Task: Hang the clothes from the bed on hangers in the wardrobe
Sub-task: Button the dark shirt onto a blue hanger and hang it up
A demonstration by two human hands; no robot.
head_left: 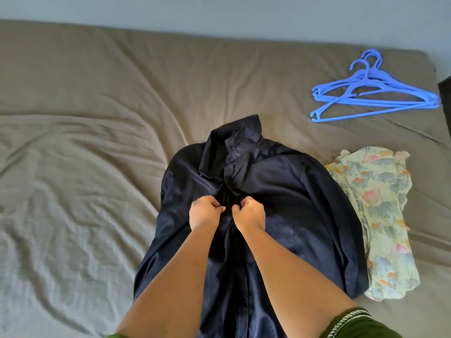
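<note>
Shirt (268, 191), dark navy with a faint dotted weave, lies front up on the bed (85, 118), collar toward the far wall and hem toward the person. Both hands meet at the front placket, below the collar. Left hand (205, 212) has its fingers curled and pinches the left edge of the placket; right hand (249, 214) is curled the same way and pinches the right edge. The two fists sit just beside each other, knuckles up, with a narrow strip of dark cloth between them. Whether a button sits between the fingertips cannot be told. Bare forearms run from the lower edge up over the shirt, and a dark green sleeve (361, 323) with a pale striped trim shows at the right arm.

Right of the shirt, touching its side, lies a crumpled floral top (380, 211), pale yellow with blue and pink leaf shapes. Farther off, near the far right corner of the bed, several blue hangers (373, 93) lie stacked flat, hooks pointing away from the person. The bed wears a wrinkled taupe sheet, and a pale wall (219, 11) runs behind it
</note>
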